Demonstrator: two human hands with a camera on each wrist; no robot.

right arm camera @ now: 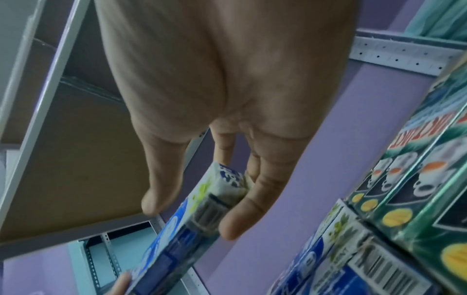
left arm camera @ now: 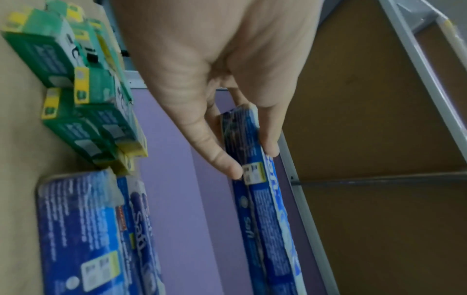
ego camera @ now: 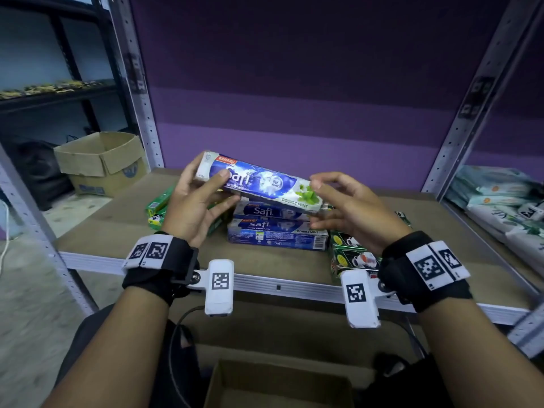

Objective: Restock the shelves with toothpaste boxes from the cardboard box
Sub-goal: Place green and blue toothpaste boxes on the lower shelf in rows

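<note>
A blue and white Safi toothpaste box (ego camera: 259, 184) (left arm camera: 257, 199) (right arm camera: 177, 229) is held tilted in the air, its left end higher, just above the shelf. My left hand (ego camera: 217, 187) (left arm camera: 252, 159) grips its left end, thumb on the front and fingers behind. My right hand (ego camera: 319, 201) (right arm camera: 192, 217) curls round the right end, which shows green mint leaves. Directly below lies a stack of Safi toothpaste boxes (ego camera: 276, 228) (left arm camera: 83, 229) (right arm camera: 341, 259) on the brown shelf board (ego camera: 117, 216). An open cardboard box (ego camera: 276, 384) sits low in front of me.
Green and yellow boxes (ego camera: 157, 210) (left arm camera: 76, 99) lie left of the stack. Dark green tea boxes (ego camera: 353, 254) (right arm camera: 417, 179) stand right of it. Grey perforated uprights (ego camera: 141, 98) frame the bay. Pale packs (ego camera: 500, 201) fill the neighbouring shelf. Another open cardboard box (ego camera: 103, 160) stands on the floor at left.
</note>
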